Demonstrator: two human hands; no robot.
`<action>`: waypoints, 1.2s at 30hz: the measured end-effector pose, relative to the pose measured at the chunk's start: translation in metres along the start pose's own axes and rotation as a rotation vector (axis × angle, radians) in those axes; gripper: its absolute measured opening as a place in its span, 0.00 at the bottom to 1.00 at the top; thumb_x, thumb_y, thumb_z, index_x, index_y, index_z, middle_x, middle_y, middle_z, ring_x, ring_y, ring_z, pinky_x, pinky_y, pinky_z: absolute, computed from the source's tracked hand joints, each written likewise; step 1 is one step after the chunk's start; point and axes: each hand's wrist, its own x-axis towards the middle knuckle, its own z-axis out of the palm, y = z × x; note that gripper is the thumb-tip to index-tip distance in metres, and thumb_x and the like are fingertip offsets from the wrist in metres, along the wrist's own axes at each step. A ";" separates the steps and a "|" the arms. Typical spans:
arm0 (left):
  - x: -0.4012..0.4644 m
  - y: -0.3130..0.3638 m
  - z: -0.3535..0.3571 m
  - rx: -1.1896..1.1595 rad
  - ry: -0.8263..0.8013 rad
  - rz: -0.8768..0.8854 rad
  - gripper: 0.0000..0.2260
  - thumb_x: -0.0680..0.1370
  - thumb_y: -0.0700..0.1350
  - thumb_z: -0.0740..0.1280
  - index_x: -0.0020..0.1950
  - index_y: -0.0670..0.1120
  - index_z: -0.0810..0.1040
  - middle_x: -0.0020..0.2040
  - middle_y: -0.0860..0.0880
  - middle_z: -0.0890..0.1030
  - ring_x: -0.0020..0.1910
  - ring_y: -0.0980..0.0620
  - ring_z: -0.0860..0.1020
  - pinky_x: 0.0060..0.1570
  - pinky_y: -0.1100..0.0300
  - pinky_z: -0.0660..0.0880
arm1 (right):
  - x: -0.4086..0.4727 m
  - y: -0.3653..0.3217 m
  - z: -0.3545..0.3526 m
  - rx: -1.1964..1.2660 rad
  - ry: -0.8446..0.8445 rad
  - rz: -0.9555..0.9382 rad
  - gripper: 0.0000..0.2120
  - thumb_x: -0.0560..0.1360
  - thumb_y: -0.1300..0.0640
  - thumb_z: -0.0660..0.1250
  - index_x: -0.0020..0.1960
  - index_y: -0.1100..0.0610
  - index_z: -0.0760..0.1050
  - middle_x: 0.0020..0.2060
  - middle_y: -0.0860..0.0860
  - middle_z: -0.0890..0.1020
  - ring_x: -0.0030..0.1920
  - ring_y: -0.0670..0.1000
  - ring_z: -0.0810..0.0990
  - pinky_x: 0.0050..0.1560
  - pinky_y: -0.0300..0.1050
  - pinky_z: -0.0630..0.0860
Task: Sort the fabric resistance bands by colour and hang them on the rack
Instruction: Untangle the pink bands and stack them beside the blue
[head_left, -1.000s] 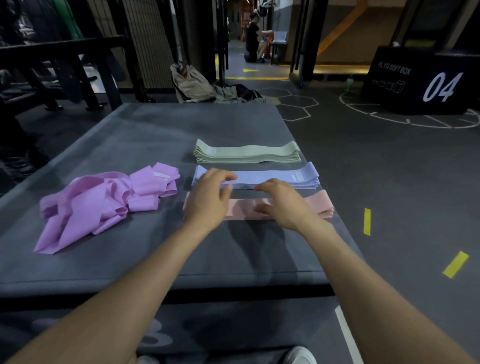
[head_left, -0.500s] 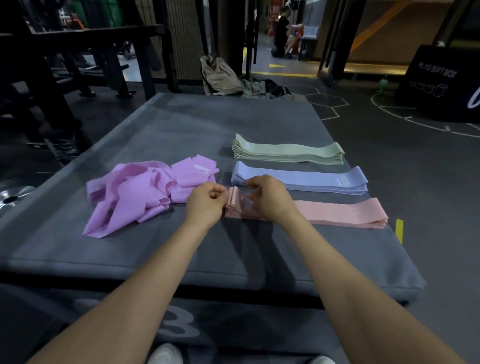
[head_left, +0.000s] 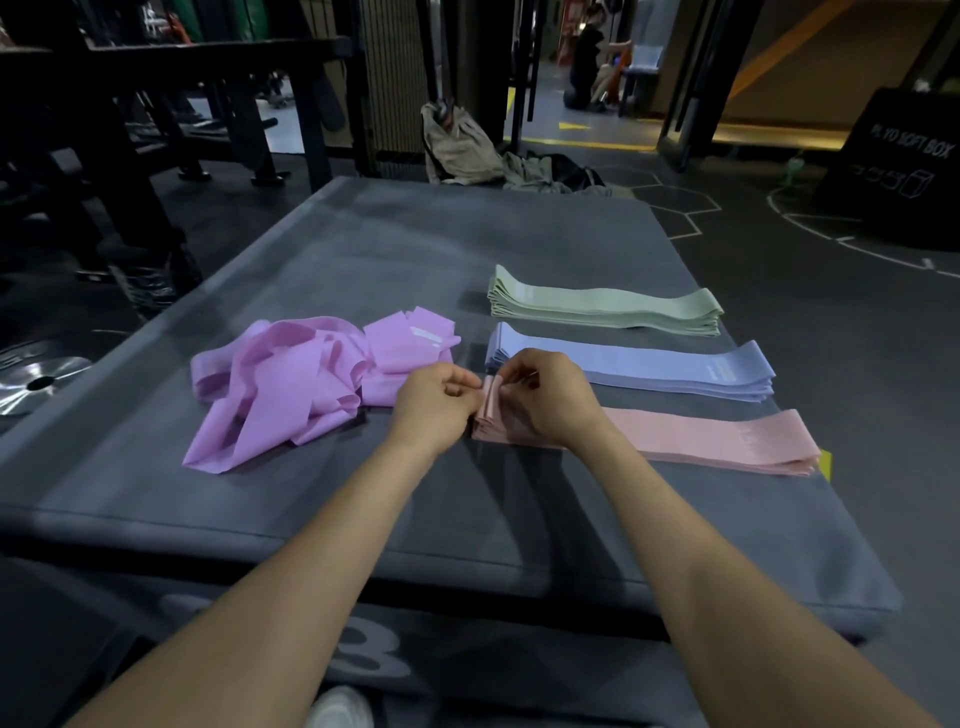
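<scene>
Seemingly both hands (head_left: 488, 400) pinching pink bands (head_left: 675, 439)

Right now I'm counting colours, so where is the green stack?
In the head view the green stack lies farthest back on the mat's right side, just behind the blue stack.

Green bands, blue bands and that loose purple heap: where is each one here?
green bands (head_left: 602, 309): head view, top face of the flat stack.
blue bands (head_left: 654, 366): head view, top band, middle of its length.
purple heap (head_left: 291, 379): head view, crumpled folds near its middle.
</scene>
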 end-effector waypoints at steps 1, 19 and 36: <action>0.000 0.000 -0.001 0.002 -0.002 0.001 0.10 0.72 0.34 0.69 0.38 0.49 0.76 0.35 0.50 0.78 0.35 0.53 0.74 0.44 0.59 0.72 | 0.000 0.001 -0.001 0.010 0.004 0.004 0.07 0.71 0.67 0.66 0.48 0.61 0.79 0.43 0.56 0.83 0.40 0.49 0.75 0.37 0.32 0.64; 0.002 0.000 -0.003 -0.015 -0.033 0.003 0.11 0.73 0.35 0.68 0.37 0.50 0.77 0.35 0.50 0.79 0.33 0.54 0.74 0.44 0.58 0.73 | 0.003 0.003 -0.001 0.093 0.056 -0.008 0.01 0.71 0.63 0.70 0.42 0.60 0.80 0.35 0.52 0.79 0.38 0.49 0.75 0.36 0.34 0.66; -0.002 0.010 -0.003 -0.099 -0.033 0.041 0.09 0.71 0.34 0.71 0.37 0.47 0.77 0.33 0.50 0.78 0.32 0.55 0.74 0.38 0.64 0.73 | -0.003 0.010 -0.005 0.048 -0.064 -0.052 0.16 0.74 0.66 0.64 0.61 0.57 0.76 0.50 0.47 0.78 0.49 0.44 0.74 0.52 0.32 0.67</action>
